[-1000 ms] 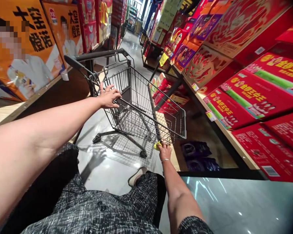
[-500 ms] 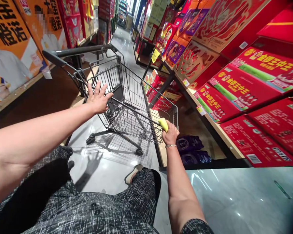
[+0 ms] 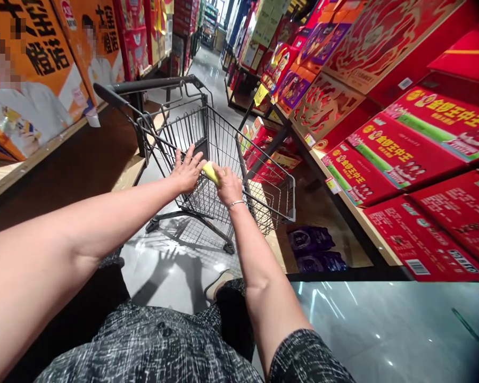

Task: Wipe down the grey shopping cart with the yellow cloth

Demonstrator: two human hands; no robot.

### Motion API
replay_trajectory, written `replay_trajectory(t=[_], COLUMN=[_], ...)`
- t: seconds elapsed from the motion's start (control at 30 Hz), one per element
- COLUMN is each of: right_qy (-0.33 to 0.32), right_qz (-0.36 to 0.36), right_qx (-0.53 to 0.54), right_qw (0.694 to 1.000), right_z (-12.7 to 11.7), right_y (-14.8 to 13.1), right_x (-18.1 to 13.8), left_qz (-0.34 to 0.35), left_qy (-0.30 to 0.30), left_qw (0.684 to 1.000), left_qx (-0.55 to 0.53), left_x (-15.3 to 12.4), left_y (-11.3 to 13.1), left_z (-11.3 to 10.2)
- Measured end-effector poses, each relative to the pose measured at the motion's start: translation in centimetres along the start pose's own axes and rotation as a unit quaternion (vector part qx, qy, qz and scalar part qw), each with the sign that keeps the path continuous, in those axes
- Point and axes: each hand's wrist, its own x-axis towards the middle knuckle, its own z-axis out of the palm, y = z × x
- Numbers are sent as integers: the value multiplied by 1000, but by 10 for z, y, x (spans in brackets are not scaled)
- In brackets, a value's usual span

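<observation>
A dark wire shopping cart (image 3: pixel 259 175) stands in the aisle in front of me, its basket empty and its black handle (image 3: pixel 151 85) towards the far left. My left hand (image 3: pixel 187 170) rests on the near rim of the basket with fingers spread. Right beside it, my right hand (image 3: pixel 228 186) is closed on a small yellow cloth (image 3: pixel 211 171), pressed against the same rim. A thin bracelet circles my right wrist.
Slanted shelves on the right carry red gift boxes (image 3: pixel 387 154) with price tags. Dark blue packs (image 3: pixel 311 247) lie on the low shelf under them. Orange display boxes (image 3: pixel 27 80) line the left side. The glossy grey floor (image 3: pixel 383 330) runs down a narrow aisle.
My right hand has carried the yellow cloth from low at the cart's front corner up and left along the rim to beside my left hand. My left hand stayed near the rim.
</observation>
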Motion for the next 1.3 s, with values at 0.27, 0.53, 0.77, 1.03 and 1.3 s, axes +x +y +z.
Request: replay_trajectory(t=[0.27, 0.53, 0.77, 1.03, 1.3], right_qy=[-15, -38, -96, -123, -231], right_qz=[108, 231, 171, 13, -127], right_qx=[29, -29, -80, -87, -137], right_qw=[994, 972, 977, 988, 955], right_z=[-11, -13, -15, -12, 30], right_y=[155, 137, 55, -2, -37], right_x=[-108, -120, -101, -69, -147], left_qz=[21, -26, 87, 42, 0], left_qy=[7, -35, -79, -117, -96], left_qw=[998, 997, 993, 989, 987], left_qx=[-64, -66, -31, -82, -127], left_x=[10, 44, 40, 31, 27], left_y=[-19, -32, 10, 5, -24], left_z=[2, -9, -10, -4, 2])
